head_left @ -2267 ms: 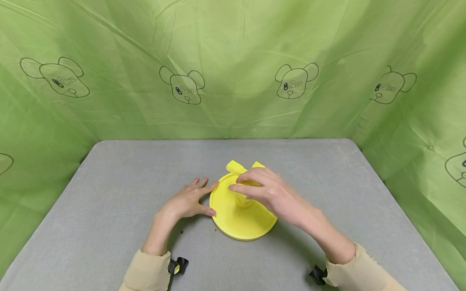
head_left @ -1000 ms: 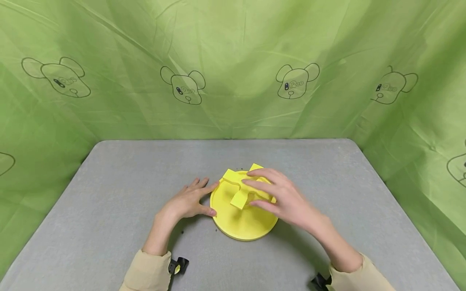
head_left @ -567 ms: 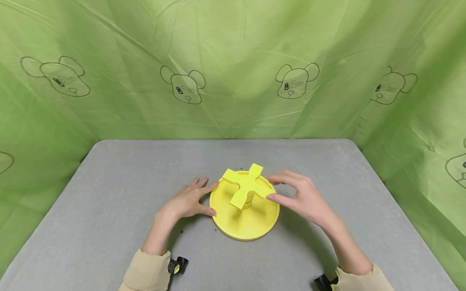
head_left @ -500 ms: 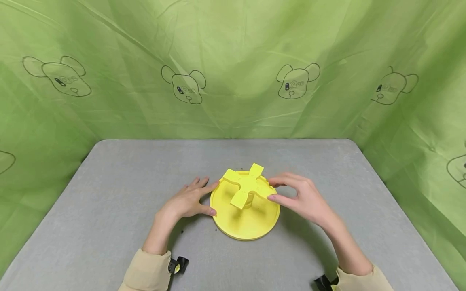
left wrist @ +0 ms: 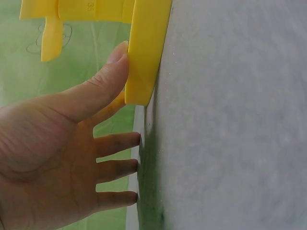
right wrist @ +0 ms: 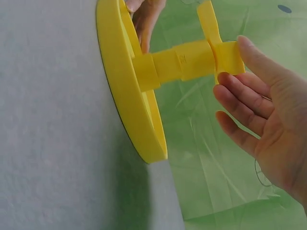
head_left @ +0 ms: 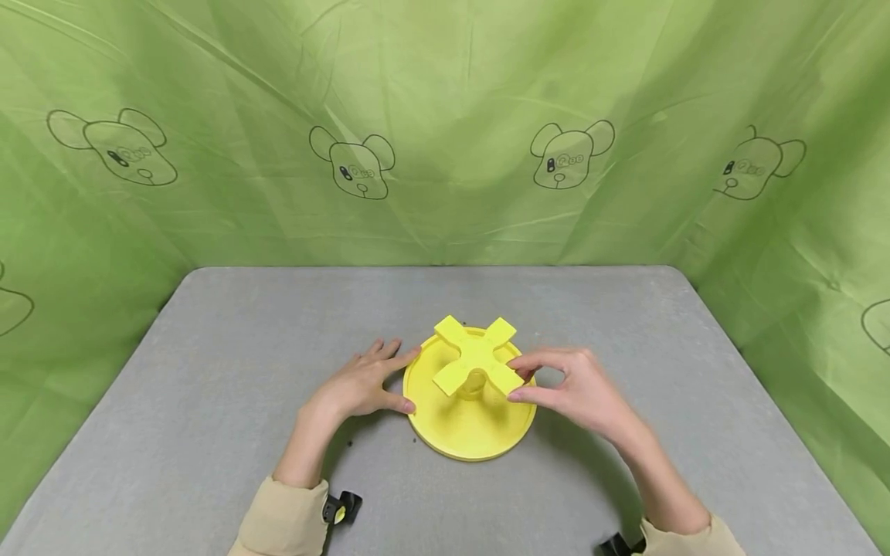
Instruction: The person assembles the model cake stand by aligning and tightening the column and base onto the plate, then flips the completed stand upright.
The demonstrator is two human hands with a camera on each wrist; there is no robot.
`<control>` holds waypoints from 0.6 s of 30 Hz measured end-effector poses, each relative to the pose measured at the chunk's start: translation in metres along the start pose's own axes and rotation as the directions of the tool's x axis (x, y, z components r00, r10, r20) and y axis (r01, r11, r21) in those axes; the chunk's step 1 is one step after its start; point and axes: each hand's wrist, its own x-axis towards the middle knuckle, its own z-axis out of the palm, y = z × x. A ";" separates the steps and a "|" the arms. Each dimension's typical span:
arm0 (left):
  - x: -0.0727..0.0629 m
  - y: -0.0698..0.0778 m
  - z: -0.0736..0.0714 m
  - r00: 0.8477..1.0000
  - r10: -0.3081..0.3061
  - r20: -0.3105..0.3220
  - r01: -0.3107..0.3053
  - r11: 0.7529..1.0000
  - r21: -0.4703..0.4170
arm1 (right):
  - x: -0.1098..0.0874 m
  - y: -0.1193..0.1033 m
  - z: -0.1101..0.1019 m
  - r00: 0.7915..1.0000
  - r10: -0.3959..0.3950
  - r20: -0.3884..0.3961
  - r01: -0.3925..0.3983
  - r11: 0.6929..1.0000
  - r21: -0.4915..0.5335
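Note:
A yellow round base (head_left: pixel 462 432) with a raised rim lies flat on the table. From its middle rises a stepped yellow post (right wrist: pixel 180 62), topped by a cross-shaped piece (head_left: pixel 476 354) with flat, flared arms. My right hand (head_left: pixel 580 386) pinches the near-right arm of that cross, thumb on top and fingers beneath, as the right wrist view shows. On the other side my left hand (head_left: pixel 354 386) is spread, thumb and index finger against the base's rim. In the left wrist view its thumb (left wrist: pixel 103 84) presses the rim, and the other fingertips reach down to the table.
The grey table (head_left: pixel 278 316) carries a few small dark specks (head_left: pixel 350 443) in front of the left hand. Green cloth (head_left: pixel 445 216) with printed bear outlines hangs behind the table and along both sides. Black cameras with straps sit at both sleeves.
My right hand came off the top of the cross and took hold of one arm. The cross has since turned clockwise, that arm moving towards me. My left hand stayed at the rim.

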 end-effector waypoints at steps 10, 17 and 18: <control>0.000 -0.001 0.001 1.000 0.002 -0.004 -0.002 1.000 -0.007 | 0.000 -0.007 0.008 1.000 -0.025 -0.014 0.026 1.000 0.005; 0.002 -0.002 0.001 1.000 -0.001 -0.007 0.001 1.000 -0.007 | 0.003 0.001 0.007 0.986 0.025 -0.165 -0.016 0.998 0.055; 0.002 -0.002 0.001 1.000 0.000 -0.007 0.000 1.000 -0.006 | 0.004 0.003 0.007 0.977 0.057 -0.203 -0.042 0.996 0.079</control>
